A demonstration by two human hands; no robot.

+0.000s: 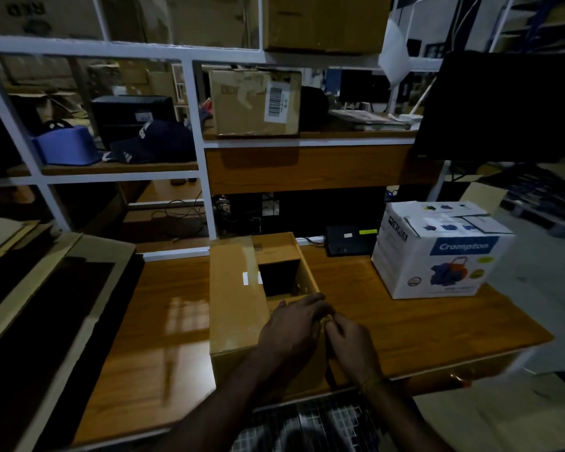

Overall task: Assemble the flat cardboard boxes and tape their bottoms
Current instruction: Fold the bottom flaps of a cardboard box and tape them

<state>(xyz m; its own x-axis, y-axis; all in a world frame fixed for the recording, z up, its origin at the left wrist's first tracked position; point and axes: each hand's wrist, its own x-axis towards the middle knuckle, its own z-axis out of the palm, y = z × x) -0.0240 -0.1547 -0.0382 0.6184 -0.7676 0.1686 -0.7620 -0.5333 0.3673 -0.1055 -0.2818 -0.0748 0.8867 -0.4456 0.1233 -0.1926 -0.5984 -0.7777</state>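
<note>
A brown cardboard box (235, 298) stands on the wooden table (163, 337) in front of me, its flaps partly folded with a dark opening showing between them. The left flap lies flat with a strip of tape down it. My left hand (291, 327) lies flat on the near flap, fingers stretched forward. My right hand (349, 347) is at the box's right edge, its fingers curled round the edge of the right flap beside my left hand. No tape dispenser is visible.
A white Crompton box (437, 252) stands at the table's right. A black device (349, 243) sits behind the box. Flat cardboard sheets (20, 256) are stacked at the left. White shelving (203, 158) with boxes and a cap rises behind the table.
</note>
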